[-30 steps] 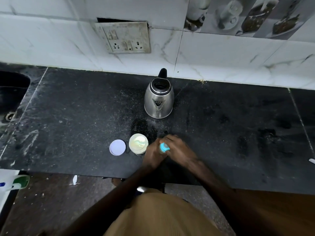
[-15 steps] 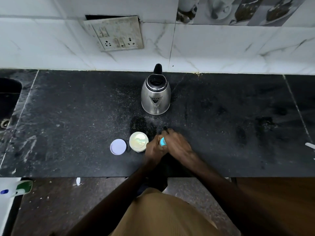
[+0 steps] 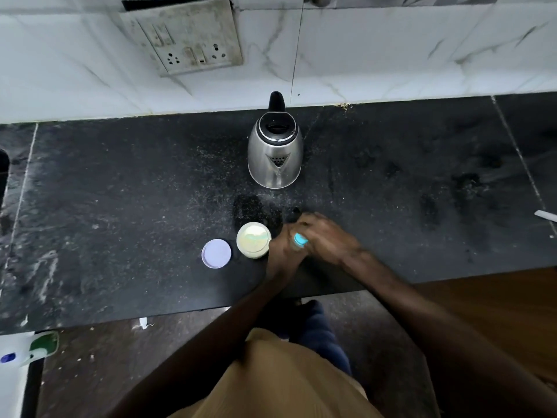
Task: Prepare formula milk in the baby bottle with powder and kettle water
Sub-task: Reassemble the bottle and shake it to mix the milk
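Both hands met at the near middle of the table (image 3: 120, 206), and the baby bottle (image 3: 300, 239) sat right between them, only a small turquoise patch of it showing. The left hand (image 3: 281, 256) came in from the left, its fingers (image 3: 284, 235) curled round the bottle's side. The right hand (image 3: 328, 241) lay across from the right, fingers (image 3: 306, 220) bent down over the top and closed on it too. Blur hid the exact fingertip contact.

It was tight on the left. The open powder tin (image 3: 253, 240), pale powder showing, stood just beside the left knuckles; whether they touched it, I could not tell. Its lilac lid (image 3: 216, 253) lay flat just left of the tin, a narrow gap between them. Beyond the hands, toward the wall, the steel kettle (image 3: 275, 158) stood upright, spout facing the person, with a strip of table between it and the fingers. To the right, a wide stretch of stone ran out to a white object (image 3: 546, 216) at the frame's edge. The table's front edge lay close under both wrists.

The surface was black speckled stone, dusted with pale specks round the kettle, and a darker patch sat between kettle and tin. Behind it rose white marble-look wall tiles (image 3: 391, 49), with a grimy socket plate (image 3: 184, 34) up left. Below the table edge lay a dark floor (image 3: 105, 363), and a green and white bottle (image 3: 37, 348) sat in the lower left corner.
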